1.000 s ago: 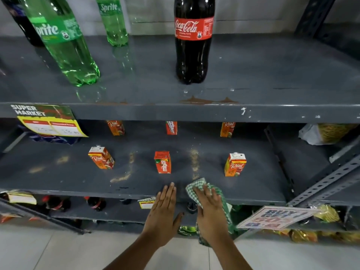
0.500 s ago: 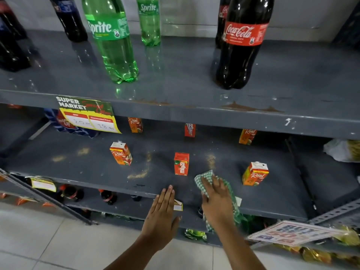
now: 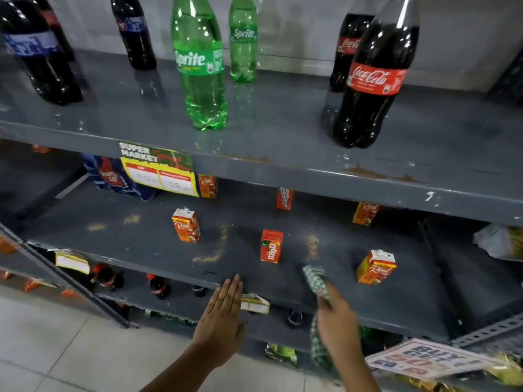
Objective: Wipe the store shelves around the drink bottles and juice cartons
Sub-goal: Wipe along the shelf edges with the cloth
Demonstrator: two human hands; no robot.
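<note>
My right hand [image 3: 336,326] grips a green-and-white checked cloth [image 3: 314,278] at the front edge of the middle grey shelf [image 3: 147,244]. My left hand [image 3: 222,318] is flat with fingers together, its tips at that shelf's front lip, holding nothing. Small juice cartons stand on this shelf: a Real carton [image 3: 185,224] at left, a red Maaza carton [image 3: 271,246] in the middle, another Real carton [image 3: 375,266] to the right of the cloth. Yellowish dust streaks [image 3: 212,256] mark the shelf. On the top shelf [image 3: 283,131] stand a Sprite bottle [image 3: 202,66] and a Coca-Cola bottle [image 3: 370,83].
More dark cola bottles [image 3: 36,52] stand at the top left. A Super Market price tag [image 3: 158,168] hangs from the top shelf's edge. A slanted metal brace [image 3: 70,281] crosses at lower left. A promo sign [image 3: 424,360] sticks out at lower right. Small bottles sit on the bottom shelf.
The view has swung left and up, showing more of the top shelf. My right hand has lifted and turned, so the cloth now bunches up from the shelf instead of lying flat under the palm.
</note>
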